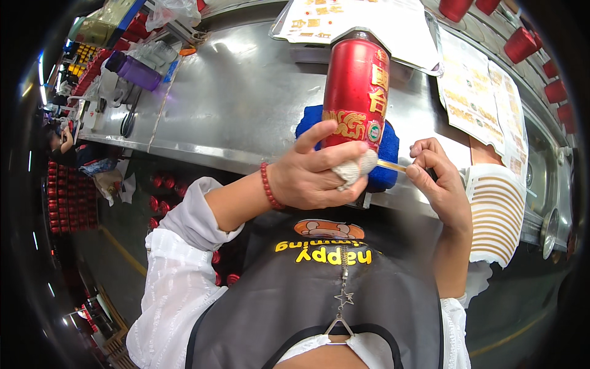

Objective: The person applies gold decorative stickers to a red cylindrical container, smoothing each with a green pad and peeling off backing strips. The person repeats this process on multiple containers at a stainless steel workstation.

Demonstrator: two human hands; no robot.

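Observation:
A glossy red bottle [350, 86] with gold lettering and a gold decoration lies on a folded blue towel [388, 154], its base end toward me. My left hand [313, 169] is closed around a wadded white cloth [356, 167] that presses on the bottle's near end. The forefinger of that hand rests along the bottle's side. Between thumb and forefinger, my right hand [436, 178] pinches the free end of a thin gold strip [392, 165]. The strip's other end runs to the bottle's near end, where the cloth partly hides it.
Steel worktable [246, 92] underneath. Right of me lies a sheet of curved gold strips [495, 215], beyond it printed sticker sheets [473, 92]. A tray of stickers [362, 18] stands at the back. A purple bottle [136, 71] lies far left; several red bottles [522, 44] stand far right.

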